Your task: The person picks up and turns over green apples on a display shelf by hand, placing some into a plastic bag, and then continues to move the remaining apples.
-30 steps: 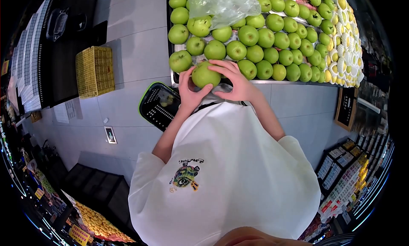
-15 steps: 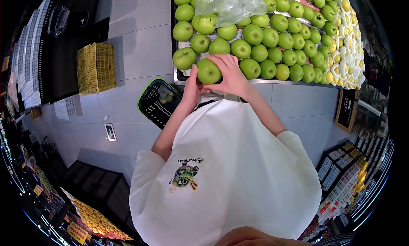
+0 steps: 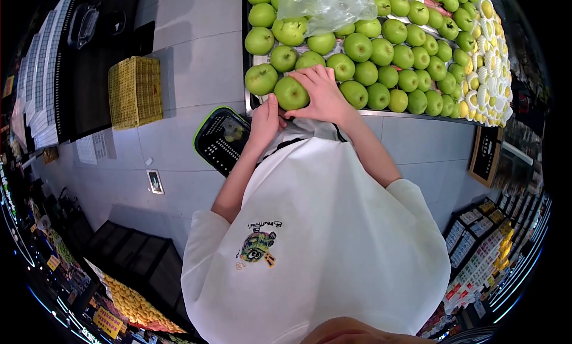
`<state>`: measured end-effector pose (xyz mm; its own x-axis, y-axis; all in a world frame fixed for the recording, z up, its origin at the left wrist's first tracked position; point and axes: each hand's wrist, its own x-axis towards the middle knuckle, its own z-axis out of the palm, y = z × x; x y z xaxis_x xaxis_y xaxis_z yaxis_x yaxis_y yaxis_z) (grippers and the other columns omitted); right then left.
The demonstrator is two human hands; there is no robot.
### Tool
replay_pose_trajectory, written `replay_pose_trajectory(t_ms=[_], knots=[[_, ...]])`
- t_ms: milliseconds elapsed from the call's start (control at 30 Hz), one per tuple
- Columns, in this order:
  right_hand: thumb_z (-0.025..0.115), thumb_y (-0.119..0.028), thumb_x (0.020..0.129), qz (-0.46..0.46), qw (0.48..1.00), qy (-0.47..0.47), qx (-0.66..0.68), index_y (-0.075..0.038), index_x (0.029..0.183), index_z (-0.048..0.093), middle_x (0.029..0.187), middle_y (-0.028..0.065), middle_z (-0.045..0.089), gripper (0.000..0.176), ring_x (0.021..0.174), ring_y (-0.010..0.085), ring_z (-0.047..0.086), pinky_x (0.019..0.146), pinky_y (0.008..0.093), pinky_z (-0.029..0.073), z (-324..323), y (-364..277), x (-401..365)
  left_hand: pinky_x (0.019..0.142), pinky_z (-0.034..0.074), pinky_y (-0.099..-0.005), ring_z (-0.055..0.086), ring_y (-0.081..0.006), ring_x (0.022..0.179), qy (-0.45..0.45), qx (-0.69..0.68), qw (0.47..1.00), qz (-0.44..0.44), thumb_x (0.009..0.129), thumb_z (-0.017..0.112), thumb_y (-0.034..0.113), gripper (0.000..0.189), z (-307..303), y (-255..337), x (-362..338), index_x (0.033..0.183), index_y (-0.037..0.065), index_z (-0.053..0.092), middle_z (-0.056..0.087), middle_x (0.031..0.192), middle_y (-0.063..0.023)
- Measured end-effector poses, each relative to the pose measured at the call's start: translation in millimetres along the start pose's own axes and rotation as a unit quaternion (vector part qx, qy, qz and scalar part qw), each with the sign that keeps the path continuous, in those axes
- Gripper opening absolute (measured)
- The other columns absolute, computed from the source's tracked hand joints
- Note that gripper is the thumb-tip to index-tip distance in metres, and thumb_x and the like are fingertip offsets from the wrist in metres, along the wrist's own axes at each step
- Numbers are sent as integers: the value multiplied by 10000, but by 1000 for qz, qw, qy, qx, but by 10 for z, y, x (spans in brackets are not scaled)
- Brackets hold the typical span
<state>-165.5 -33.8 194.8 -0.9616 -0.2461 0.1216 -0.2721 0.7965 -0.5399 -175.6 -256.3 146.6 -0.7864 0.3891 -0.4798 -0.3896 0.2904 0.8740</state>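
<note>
My right hand [image 3: 323, 97] is wrapped over the right side of a green apple [image 3: 291, 93] at the near edge of the display, fingers on top and thumb beneath. Just below and left of that apple is my left hand [image 3: 266, 125], its thumb pointing up with the tip at the apple's lower edge. Its other fingers are partly hidden behind the palm. Another green apple [image 3: 261, 79] sits close on the left. A clear plastic bag [image 3: 326, 7] lies across the apples farther back.
Rows of green apples [image 3: 407, 80] fill the stand, with yellow fruit in white foam nets [image 3: 487, 76] at its right end. On the floor stands a black shopping basket [image 3: 208, 145] with a green rim, holding something in plastic. A yellow woven basket [image 3: 136, 94] is farther left.
My left hand has slid down and left, loosening from around the apple. The apple sits slightly nearer the other fruit in the row, my right hand still on it.
</note>
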Motion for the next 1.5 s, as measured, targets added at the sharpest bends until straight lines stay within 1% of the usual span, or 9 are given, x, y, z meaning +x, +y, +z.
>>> replay_pose_trajectory(t_ms=[533, 633, 933, 1000, 1033, 1133, 1300, 1367, 1500], knots=[[947, -516, 693, 3, 999, 27, 17, -106, 1472, 600, 1386, 75, 619, 946, 1225, 291, 535, 1056, 441, 360, 76, 2, -76, 596, 529, -286, 667, -142, 660, -2, 1, 998, -65, 1184, 293, 544, 673, 29, -380, -101, 1051, 0, 667, 729, 771, -74], [968, -495, 676, -23, 997, 57, 50, -97, 1436, 619, 1371, 88, 632, 926, 1212, 295, 563, 1045, 442, 384, 132, 27, -69, 645, 540, -281, 679, -137, 720, -19, -6, 999, -32, 1183, 290, 554, 678, 23, -435, -101, 1113, -4, 667, 756, 898, -87], [1001, -455, 664, -105, 979, 157, 76, -60, 1369, 651, 1485, 96, 633, 881, 1255, 316, 588, 1063, 462, 435, 192, 93, -341, 1033, 576, -363, 689, -217, 1215, -118, -437, 888, -82, 1163, 423, 543, 644, 143, -87, -74, 1476, -9, 536, 679, 1338, -126], [998, -443, 679, -130, 977, 150, 73, -70, 1390, 639, 1501, 96, 622, 879, 1265, 319, 582, 1073, 466, 432, 195, 98, -429, 1107, 528, -377, 614, -221, 1341, -165, -408, 897, -30, 1084, 670, 414, 629, 107, -186, -72, 1525, 2, 489, 622, 1432, -125], [994, -430, 694, -154, 975, 145, 68, -80, 1410, 628, 1518, 96, 610, 878, 1276, 322, 576, 1084, 471, 429, 184, 110, -453, 1107, 528, -377, 614, -221, 1341, -166, -408, 897, -31, 1084, 670, 414, 629, 69, -199, -80, 1525, 2, 489, 622, 1432, -125], [983, -395, 730, -161, 977, 114, 86, -107, 1433, 610, 1496, 90, 612, 846, 1291, 328, 563, 1095, 470, 426, 36, 156, -529, 1154, 493, -391, 592, -229, 1359, -65, -256, 963, 50, 778, 960, 104, 874, -8, -94, -199, 1511, 19, 491, 614, 1436, -124], [956, -315, 777, -18, 975, 185, 121, -108, 1420, 605, 1356, 90, 642, 761, 1321, 315, 567, 1084, 459, 426, -12, 228, -584, 1150, 496, -424, 596, -270, 1357, 32, 7, 987, 160, 753, 980, 198, 934, -8, -48, -256, 1510, -12, 474, 569, 1469, -166], [866, -254, 836, -29, 995, 94, -33, -124, 1396, 633, 1360, 66, 609, 621, 1306, 296, 546, 1102, 453, 399, -40, 196, -532, 1124, 512, -442, 613, -349, 1331, 111, 235, 934, 246, 732, 983, 202, 948, -2, -21, -244, 1501, -17, 474, 571, 1453, -218], [831, -223, 851, 48, 995, 45, -71, -118, 1365, 651, 1330, 69, 608, 554, 1302, 288, 541, 1110, 453, 382, -82, 23, -466, 1124, 490, -519, 575, -435, 1312, 108, 272, 891, 347, 711, 970, 213, 956, 69, -58, -112, 1505, 0, 484, 577, 1416, -232]])
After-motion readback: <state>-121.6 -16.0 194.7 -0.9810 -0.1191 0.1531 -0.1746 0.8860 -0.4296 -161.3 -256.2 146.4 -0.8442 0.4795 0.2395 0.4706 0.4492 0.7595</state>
